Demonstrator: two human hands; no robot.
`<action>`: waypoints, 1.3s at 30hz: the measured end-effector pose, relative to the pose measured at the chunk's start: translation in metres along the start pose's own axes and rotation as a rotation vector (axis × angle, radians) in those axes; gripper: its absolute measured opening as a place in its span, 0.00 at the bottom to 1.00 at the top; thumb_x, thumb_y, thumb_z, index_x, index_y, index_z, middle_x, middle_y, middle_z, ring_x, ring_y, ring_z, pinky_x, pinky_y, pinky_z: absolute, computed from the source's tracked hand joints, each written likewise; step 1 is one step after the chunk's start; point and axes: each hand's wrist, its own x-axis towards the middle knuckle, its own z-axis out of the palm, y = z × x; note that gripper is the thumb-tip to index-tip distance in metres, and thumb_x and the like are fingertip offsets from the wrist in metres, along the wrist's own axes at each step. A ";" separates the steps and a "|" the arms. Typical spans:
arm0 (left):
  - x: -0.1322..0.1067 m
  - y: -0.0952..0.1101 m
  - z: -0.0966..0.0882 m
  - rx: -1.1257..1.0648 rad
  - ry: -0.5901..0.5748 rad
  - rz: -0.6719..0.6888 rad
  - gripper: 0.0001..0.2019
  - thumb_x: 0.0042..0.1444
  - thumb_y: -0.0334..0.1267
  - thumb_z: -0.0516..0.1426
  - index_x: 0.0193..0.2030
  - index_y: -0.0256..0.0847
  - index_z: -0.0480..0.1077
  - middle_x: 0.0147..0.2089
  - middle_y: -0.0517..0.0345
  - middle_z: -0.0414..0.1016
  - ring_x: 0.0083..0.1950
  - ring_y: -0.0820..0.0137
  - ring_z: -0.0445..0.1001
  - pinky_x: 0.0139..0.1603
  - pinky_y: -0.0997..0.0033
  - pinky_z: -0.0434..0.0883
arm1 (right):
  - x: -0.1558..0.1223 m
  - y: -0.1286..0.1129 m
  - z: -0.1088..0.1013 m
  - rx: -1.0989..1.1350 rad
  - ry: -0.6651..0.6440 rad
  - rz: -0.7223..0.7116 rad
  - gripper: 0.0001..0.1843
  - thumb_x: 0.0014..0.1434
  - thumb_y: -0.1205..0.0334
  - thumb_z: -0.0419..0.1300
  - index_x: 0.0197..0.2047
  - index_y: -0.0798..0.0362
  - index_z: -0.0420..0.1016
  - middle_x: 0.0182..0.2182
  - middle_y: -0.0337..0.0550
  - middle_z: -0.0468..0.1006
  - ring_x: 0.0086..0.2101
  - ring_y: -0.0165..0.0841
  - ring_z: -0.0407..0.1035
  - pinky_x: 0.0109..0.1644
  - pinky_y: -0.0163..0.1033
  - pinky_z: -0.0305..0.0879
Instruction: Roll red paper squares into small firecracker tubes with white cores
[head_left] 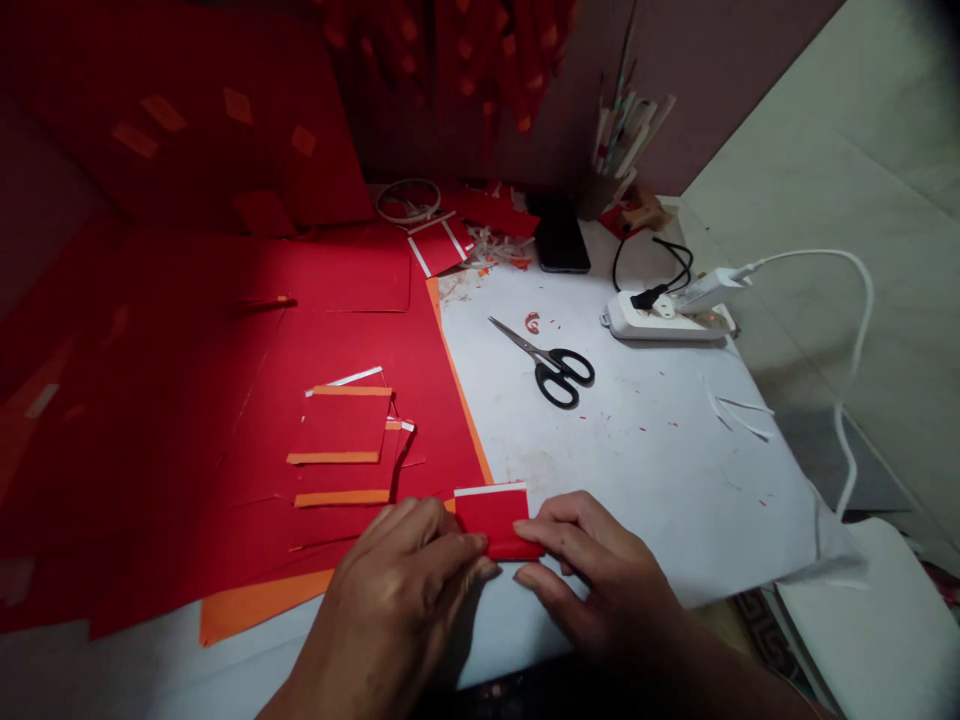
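A small red paper piece (493, 512) with a white strip along its far edge lies at the table's near edge, its near edge folded or rolled over. My left hand (409, 580) grips its left side, thumb and fingers closed on the paper. From the right, my right hand (592, 565) pinches the near right corner between thumb and fingers. Just left of the hands, several red paper pieces with orange strips (341, 425) rest on large red sheets (435, 400). Black-handled scissors (551, 365) lie beyond my right hand, blades pointing away to the left.
A white power strip (667, 318) with plugged-in cables sits at the right edge. At the back are a black phone (561, 238), a holder of pens and brushes (604, 185), white paper scraps (495, 248) and a tape ring (409, 202). Red pieces hang above.
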 end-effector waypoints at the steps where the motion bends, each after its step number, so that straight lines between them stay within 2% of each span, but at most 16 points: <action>1: 0.001 0.000 0.000 -0.001 -0.010 -0.005 0.15 0.67 0.36 0.52 0.30 0.42 0.73 0.28 0.57 0.69 0.28 0.66 0.68 0.26 0.68 0.68 | 0.000 0.000 0.000 0.004 0.007 -0.004 0.10 0.63 0.65 0.60 0.46 0.52 0.79 0.39 0.47 0.77 0.36 0.34 0.75 0.38 0.38 0.74; 7: 0.004 -0.004 -0.001 -0.040 -0.038 -0.034 0.11 0.64 0.37 0.57 0.30 0.43 0.75 0.27 0.59 0.70 0.29 0.66 0.69 0.26 0.70 0.67 | 0.006 -0.003 0.001 0.023 0.020 0.000 0.09 0.65 0.67 0.57 0.41 0.52 0.80 0.35 0.45 0.76 0.34 0.34 0.74 0.35 0.38 0.71; 13: 0.007 -0.001 -0.003 -0.072 -0.033 -0.061 0.15 0.66 0.38 0.53 0.28 0.42 0.74 0.27 0.58 0.69 0.28 0.67 0.69 0.26 0.69 0.67 | 0.015 -0.010 -0.003 0.102 -0.005 0.104 0.09 0.63 0.67 0.58 0.38 0.52 0.81 0.32 0.43 0.74 0.29 0.31 0.70 0.30 0.37 0.66; 21: 0.006 0.003 0.001 -0.004 -0.017 -0.067 0.13 0.65 0.34 0.52 0.29 0.42 0.71 0.28 0.57 0.69 0.29 0.66 0.68 0.28 0.67 0.69 | 0.024 -0.012 -0.008 0.175 -0.087 0.265 0.09 0.60 0.64 0.59 0.33 0.50 0.81 0.30 0.40 0.72 0.27 0.30 0.68 0.29 0.36 0.63; 25: 0.003 0.001 0.005 -0.017 0.090 0.027 0.10 0.66 0.32 0.52 0.36 0.43 0.75 0.30 0.59 0.70 0.29 0.69 0.69 0.27 0.71 0.67 | 0.027 -0.014 -0.011 0.187 -0.115 0.289 0.10 0.59 0.64 0.58 0.32 0.50 0.82 0.30 0.41 0.72 0.29 0.31 0.69 0.30 0.37 0.64; 28: -0.002 0.000 0.006 0.028 0.167 0.174 0.08 0.66 0.30 0.54 0.44 0.41 0.75 0.34 0.56 0.74 0.33 0.68 0.70 0.31 0.69 0.68 | 0.029 -0.014 -0.012 0.186 -0.127 0.301 0.09 0.59 0.65 0.58 0.31 0.50 0.81 0.30 0.41 0.72 0.29 0.31 0.70 0.31 0.37 0.64; 33: -0.007 0.002 0.000 0.082 0.133 0.412 0.14 0.67 0.27 0.49 0.54 0.34 0.72 0.42 0.48 0.81 0.41 0.62 0.76 0.40 0.62 0.73 | 0.029 -0.014 -0.011 0.180 -0.118 0.278 0.09 0.59 0.66 0.58 0.31 0.50 0.80 0.30 0.41 0.73 0.30 0.32 0.70 0.31 0.37 0.65; 39: -0.010 0.002 0.001 0.124 0.152 0.464 0.18 0.69 0.28 0.44 0.55 0.36 0.72 0.48 0.50 0.84 0.52 0.64 0.79 0.51 0.63 0.76 | 0.028 -0.013 -0.011 0.199 -0.104 0.264 0.09 0.59 0.65 0.58 0.31 0.50 0.80 0.30 0.41 0.72 0.30 0.32 0.70 0.31 0.37 0.66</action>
